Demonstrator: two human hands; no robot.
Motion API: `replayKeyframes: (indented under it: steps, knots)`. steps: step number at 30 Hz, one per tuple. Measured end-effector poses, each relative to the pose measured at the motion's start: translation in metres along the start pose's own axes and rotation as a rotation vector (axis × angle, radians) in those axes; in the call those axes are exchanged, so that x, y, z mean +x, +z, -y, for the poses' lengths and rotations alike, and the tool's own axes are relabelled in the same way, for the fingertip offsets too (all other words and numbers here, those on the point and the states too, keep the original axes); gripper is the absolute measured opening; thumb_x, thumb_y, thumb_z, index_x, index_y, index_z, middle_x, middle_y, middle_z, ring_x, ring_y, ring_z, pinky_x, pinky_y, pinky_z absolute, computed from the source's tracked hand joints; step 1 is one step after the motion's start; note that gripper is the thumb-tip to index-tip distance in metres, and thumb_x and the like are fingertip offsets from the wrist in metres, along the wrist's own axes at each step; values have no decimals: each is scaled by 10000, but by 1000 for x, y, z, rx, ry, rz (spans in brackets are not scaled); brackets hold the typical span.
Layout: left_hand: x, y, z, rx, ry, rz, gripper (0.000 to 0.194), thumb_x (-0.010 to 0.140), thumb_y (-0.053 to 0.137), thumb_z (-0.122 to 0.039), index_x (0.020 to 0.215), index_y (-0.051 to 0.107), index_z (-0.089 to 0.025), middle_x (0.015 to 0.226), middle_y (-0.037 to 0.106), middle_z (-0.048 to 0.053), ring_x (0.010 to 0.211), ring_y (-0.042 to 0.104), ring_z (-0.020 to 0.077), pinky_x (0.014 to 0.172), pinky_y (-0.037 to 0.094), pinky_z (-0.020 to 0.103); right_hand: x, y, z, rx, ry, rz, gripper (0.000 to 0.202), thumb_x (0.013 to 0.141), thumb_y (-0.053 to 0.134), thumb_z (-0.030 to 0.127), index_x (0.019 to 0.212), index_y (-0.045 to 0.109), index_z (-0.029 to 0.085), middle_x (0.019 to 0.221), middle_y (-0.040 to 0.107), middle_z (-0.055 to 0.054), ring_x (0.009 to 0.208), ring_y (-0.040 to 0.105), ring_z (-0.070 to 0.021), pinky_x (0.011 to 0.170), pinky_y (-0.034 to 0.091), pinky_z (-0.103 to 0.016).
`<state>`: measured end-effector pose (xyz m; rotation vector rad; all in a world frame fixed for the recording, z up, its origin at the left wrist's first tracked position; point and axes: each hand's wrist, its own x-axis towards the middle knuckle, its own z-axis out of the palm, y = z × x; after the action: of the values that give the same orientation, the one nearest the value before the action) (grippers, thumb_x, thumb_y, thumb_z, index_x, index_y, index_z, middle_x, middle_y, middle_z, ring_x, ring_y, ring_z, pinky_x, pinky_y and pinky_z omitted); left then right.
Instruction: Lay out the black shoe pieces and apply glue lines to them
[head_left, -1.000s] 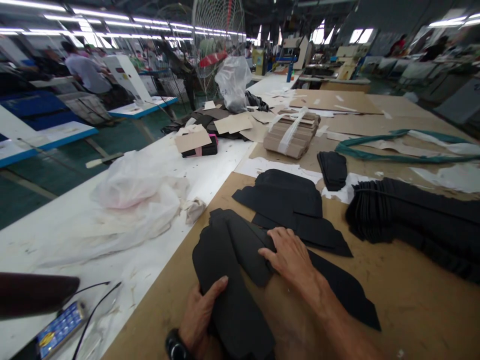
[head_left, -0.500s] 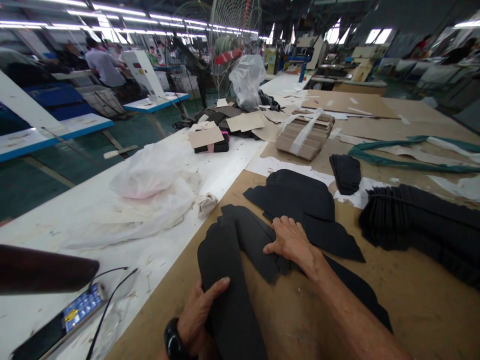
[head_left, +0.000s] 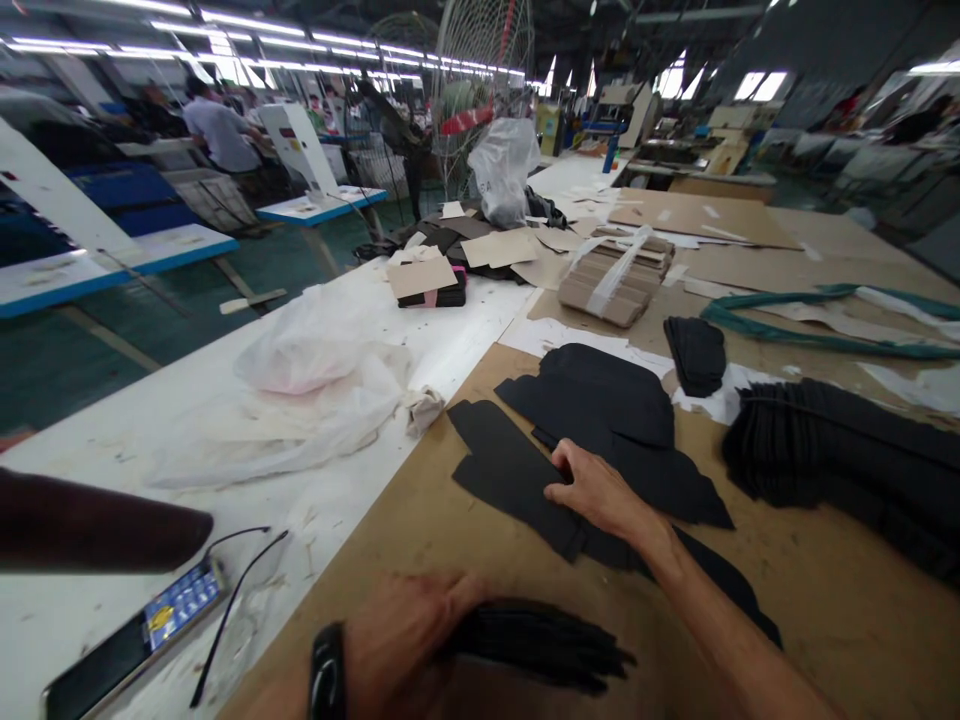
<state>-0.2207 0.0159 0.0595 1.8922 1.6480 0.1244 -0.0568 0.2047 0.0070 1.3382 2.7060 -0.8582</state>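
Observation:
My left hand (head_left: 405, 635), with a dark band on the wrist, grips a stack of black cut pieces (head_left: 540, 640) low in the view. The stack lies sideways, its layered edges toward the right, and is smeared by motion. My right hand (head_left: 596, 490) rests at a flat black cut piece (head_left: 510, 470) on the brown board, fingers curled and thumb bent at its edge. Its fingertips are partly hidden. More black cut pieces (head_left: 600, 385) lie overlapping just beyond, and another dark piece (head_left: 731, 580) shows under my right forearm.
A thick row of black pieces (head_left: 862, 440) and a small black stack (head_left: 696, 355) lie to the right. Behind sits a tied brown bundle (head_left: 619, 275). On the white table are a plastic bag (head_left: 315, 370), a phone (head_left: 135, 640) and a dark cylinder (head_left: 97, 525).
My left hand has swung the black pieces from upright to lying sideways, lower and to the right. My right hand's fingers have curled from spread, staying near the same spot.

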Motion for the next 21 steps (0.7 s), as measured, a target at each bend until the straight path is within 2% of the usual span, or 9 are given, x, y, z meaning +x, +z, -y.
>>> replayKeyframes:
  steps: [3, 5, 9, 11, 12, 14, 17, 20, 21]
  knots:
    - [10, 15, -9, 199, 88, 45, 317, 681, 463, -52, 930, 515, -241, 900, 612, 1, 787, 574, 154, 709, 450, 253, -26, 0, 6, 109, -75, 14, 141, 735, 511, 201, 870, 477, 214, 808, 585, 25, 737, 540, -110, 648, 366, -211]
    - [12, 23, -11, 272, 172, -30, 250, 761, 446, -113, 963, 509, -246, 941, 603, 11, 802, 558, 150, 727, 443, 255, -48, 4, 11, 190, -118, 30, 197, 729, 500, 156, 912, 507, 228, 872, 604, 27, 807, 553, -110, 708, 376, -210]
    - [10, 31, -4, 411, 362, -388, 224, 820, 423, -170, 1008, 521, -242, 1042, 595, 12, 938, 515, 160, 858, 369, 269, -88, 21, 19, 357, -194, 60, 367, 689, 447, 50, 984, 551, 241, 972, 607, 10, 926, 539, -125, 826, 369, -228]
    - [10, 33, 0, 534, 465, -559, 223, 822, 406, -133, 963, 541, -240, 1129, 572, 15, 1090, 446, 188, 975, 263, 321, -101, 30, 23, 369, -217, 66, 419, 674, 424, 27, 1004, 559, 245, 1001, 592, 5, 951, 523, -128, 851, 365, -230]
    - [11, 33, 1, 592, 497, -595, 213, 818, 409, -120, 930, 546, -236, 1182, 548, 21, 1160, 395, 205, 1014, 203, 352, -106, 34, 25, 369, -220, 68, 432, 665, 419, 21, 1006, 562, 246, 1002, 588, 4, 953, 518, -127, 857, 364, -230]
    - [14, 35, 2, 656, 525, -543, 162, 807, 432, -126, 877, 540, -225, 1261, 500, 35, 1230, 335, 227, 1041, 151, 391, -113, 40, 30, 371, -207, 57, 432, 640, 431, 19, 985, 571, 239, 983, 589, 4, 948, 514, -127, 860, 363, -226]
    - [20, 37, 1, 592, 513, -316, 98, 791, 482, -180, 870, 522, -222, 1221, 544, 32, 1144, 459, 196, 1001, 268, 344, -117, 38, 30, 431, -185, 77, 381, 649, 493, 56, 969, 579, 246, 958, 603, 22, 931, 529, -115, 849, 372, -205]
    - [25, 38, 0, 487, 483, -172, 188, 727, 540, -162, 902, 518, -226, 1141, 603, 9, 987, 569, 171, 870, 398, 284, -120, 26, 3, 352, -68, 11, 297, 727, 569, 231, 1019, 574, 279, 1043, 595, 29, 988, 525, -127, 878, 372, -222]
    - [27, 37, 0, 476, 481, -155, 217, 707, 542, -136, 905, 518, -224, 1137, 606, 11, 970, 578, 174, 838, 415, 279, -120, 21, -13, 242, 36, -103, 304, 736, 573, 286, 1040, 570, 267, 1114, 569, 8, 1055, 491, -155, 928, 341, -262]
